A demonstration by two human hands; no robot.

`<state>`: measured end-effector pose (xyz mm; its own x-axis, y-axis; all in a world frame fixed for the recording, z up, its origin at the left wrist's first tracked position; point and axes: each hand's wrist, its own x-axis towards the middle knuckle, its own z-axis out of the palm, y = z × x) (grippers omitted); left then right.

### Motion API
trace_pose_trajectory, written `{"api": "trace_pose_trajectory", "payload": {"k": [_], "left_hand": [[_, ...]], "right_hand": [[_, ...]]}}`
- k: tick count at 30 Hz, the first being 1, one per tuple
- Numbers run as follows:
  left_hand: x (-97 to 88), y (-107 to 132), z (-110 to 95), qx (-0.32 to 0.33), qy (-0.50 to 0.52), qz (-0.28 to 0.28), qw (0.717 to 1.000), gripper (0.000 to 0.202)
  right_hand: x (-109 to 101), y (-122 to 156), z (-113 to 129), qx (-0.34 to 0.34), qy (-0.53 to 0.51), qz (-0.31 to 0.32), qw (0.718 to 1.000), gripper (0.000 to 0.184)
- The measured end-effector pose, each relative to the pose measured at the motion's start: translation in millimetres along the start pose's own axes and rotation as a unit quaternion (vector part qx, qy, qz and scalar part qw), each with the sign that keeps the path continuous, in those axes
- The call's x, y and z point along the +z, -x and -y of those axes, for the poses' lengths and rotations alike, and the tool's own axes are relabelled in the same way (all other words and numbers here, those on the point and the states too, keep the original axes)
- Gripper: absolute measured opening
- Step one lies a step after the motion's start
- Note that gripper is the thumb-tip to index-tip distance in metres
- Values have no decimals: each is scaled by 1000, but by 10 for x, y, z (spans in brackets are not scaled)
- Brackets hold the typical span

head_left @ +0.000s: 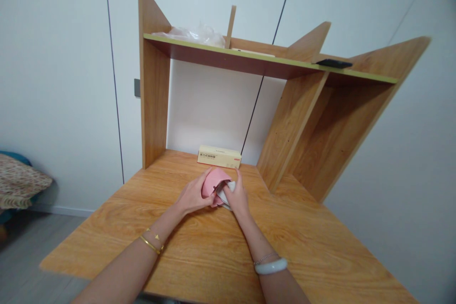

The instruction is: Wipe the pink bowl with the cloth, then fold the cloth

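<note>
My left hand (197,194) is wrapped around a pink curved item (216,179) with a small dark mark; its exact kind is unclear. The opening of this pink item faces right. My right hand (236,195) has its fingers bent into a pale grey, cloth-like piece (225,194) at that opening, with the index finger raised. Part of the pale piece is hidden by my fingers and by the pink item. Both hands meet just above the wooden desk top, in front of a long cream box.
Behind my hands, the cream box (219,157) lies on the wooden desk (199,251). A wooden shelf unit (154,104) rises at the back, carrying a clear plastic bag (195,34) and a flat black object (334,63). Patterned fabric (21,180) hangs at far left.
</note>
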<state>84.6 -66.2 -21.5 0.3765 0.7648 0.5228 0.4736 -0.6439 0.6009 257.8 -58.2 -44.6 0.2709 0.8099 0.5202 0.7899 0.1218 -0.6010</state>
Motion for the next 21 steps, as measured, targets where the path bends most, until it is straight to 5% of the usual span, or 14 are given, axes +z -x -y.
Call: {"api": "trace_pose_trajectory", "payload": {"k": [6,11,21], "left_hand": [[84,-37,94,-40,105,-48,992,76],[220,-39,116,-38,200,-25,979,88],[21,-25,-51,-80,-18,4,997,72]], "right_hand": [[98,-1,-39,17,-108,-8,994,60],[139,-7,-24,28,-162,-15,986,54],[-62,-12,83,14,37,-19,999,63]]}}
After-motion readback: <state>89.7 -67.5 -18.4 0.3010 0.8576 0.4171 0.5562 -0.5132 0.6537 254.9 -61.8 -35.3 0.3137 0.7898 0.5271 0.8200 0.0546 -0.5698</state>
